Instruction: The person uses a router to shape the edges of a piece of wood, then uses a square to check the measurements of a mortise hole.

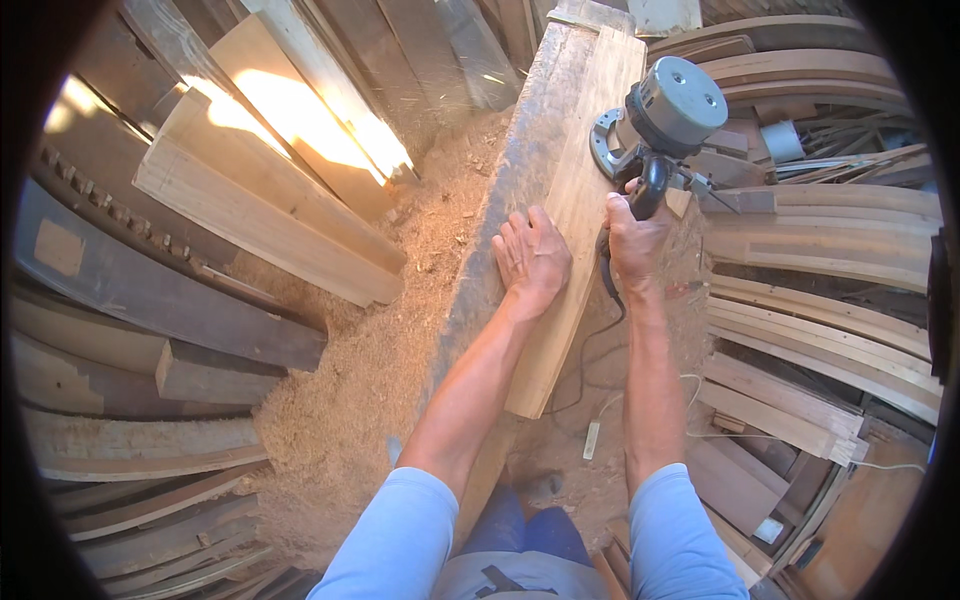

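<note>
A long pale wooden board (578, 190) lies lengthwise along a weathered wooden beam (492, 215). My left hand (532, 258) is on the board, its fingers bent over the left edge and closed on it. A router (680, 100) with a grey motor housing and a round metal base sits over the board's far right side. My right hand (638, 235) is wrapped round the router's black side handle (652, 188). The cutter under the base is hidden. A dark cord (612, 275) hangs from the handle beside my right wrist.
Sawdust and shavings (350, 400) cover the floor. Planks (270, 220) lean at the left, partly in bright sunlight. Curved boards (820, 240) are stacked at the right. A white socket strip (591, 440) with a pale cable lies below the beam.
</note>
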Action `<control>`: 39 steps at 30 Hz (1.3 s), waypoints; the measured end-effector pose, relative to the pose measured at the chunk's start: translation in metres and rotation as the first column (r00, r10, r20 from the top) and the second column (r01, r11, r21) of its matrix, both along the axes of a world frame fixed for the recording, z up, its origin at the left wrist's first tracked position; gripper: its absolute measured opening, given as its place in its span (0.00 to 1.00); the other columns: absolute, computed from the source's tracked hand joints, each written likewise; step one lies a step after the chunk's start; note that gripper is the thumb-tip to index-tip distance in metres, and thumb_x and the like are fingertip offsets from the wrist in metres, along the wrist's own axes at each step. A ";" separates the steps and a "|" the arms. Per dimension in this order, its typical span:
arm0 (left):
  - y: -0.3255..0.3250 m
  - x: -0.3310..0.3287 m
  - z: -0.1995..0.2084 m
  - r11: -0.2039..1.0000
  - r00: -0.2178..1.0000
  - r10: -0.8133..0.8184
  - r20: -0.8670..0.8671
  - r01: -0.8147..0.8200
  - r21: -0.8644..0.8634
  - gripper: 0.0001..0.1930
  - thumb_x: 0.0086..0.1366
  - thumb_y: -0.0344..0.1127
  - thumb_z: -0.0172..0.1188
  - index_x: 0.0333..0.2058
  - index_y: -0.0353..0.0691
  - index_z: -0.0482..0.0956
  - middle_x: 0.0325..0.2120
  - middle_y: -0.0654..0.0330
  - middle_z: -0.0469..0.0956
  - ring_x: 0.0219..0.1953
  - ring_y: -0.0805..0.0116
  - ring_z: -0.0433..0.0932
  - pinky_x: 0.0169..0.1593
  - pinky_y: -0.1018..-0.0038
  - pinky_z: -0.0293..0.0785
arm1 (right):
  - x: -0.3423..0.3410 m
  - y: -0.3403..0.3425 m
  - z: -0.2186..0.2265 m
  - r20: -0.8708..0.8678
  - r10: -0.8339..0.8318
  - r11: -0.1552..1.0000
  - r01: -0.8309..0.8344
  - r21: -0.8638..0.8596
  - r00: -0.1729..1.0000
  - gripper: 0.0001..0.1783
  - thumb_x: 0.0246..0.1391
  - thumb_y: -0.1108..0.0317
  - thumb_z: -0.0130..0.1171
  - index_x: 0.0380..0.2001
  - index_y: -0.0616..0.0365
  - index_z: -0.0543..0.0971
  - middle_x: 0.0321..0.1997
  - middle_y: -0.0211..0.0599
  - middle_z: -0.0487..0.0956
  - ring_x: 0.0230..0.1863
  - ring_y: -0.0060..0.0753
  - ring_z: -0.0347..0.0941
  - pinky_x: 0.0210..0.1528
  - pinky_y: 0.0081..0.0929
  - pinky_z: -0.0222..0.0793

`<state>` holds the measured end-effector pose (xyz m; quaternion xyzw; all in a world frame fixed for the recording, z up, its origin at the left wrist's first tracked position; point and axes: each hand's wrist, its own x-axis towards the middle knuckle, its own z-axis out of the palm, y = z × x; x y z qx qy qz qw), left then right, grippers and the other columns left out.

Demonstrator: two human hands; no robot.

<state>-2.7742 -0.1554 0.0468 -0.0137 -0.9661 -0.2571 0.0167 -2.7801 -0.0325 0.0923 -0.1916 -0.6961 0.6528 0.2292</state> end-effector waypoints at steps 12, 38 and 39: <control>0.024 -0.036 0.003 0.999 0.999 0.033 0.038 -0.033 -0.003 0.13 0.66 0.40 0.51 0.40 0.35 0.72 0.37 0.43 0.74 0.42 0.46 0.73 0.46 0.53 0.66 | -0.046 0.028 -0.004 -0.026 0.014 1.000 -0.013 0.008 1.000 0.08 0.48 0.79 0.58 0.33 0.57 0.73 0.25 0.21 0.70 0.22 0.12 0.65 0.24 0.18 0.61; 0.031 -0.047 0.002 0.999 1.000 -0.003 0.003 0.003 -0.049 0.09 0.63 0.37 0.54 0.35 0.37 0.70 0.32 0.48 0.69 0.37 0.49 0.71 0.41 0.55 0.65 | -0.146 0.077 -0.003 -0.053 0.018 1.000 -0.018 0.004 0.998 0.07 0.49 0.78 0.58 0.31 0.55 0.73 0.21 0.20 0.70 0.18 0.12 0.64 0.19 0.18 0.58; 0.032 -0.047 0.003 0.999 1.000 -0.005 0.012 0.006 -0.049 0.09 0.63 0.37 0.55 0.34 0.37 0.69 0.32 0.48 0.69 0.37 0.49 0.71 0.41 0.55 0.65 | -0.149 0.079 -0.003 -0.051 0.017 1.000 -0.017 -0.009 0.999 0.07 0.49 0.77 0.58 0.31 0.55 0.73 0.21 0.20 0.70 0.18 0.12 0.64 0.19 0.18 0.58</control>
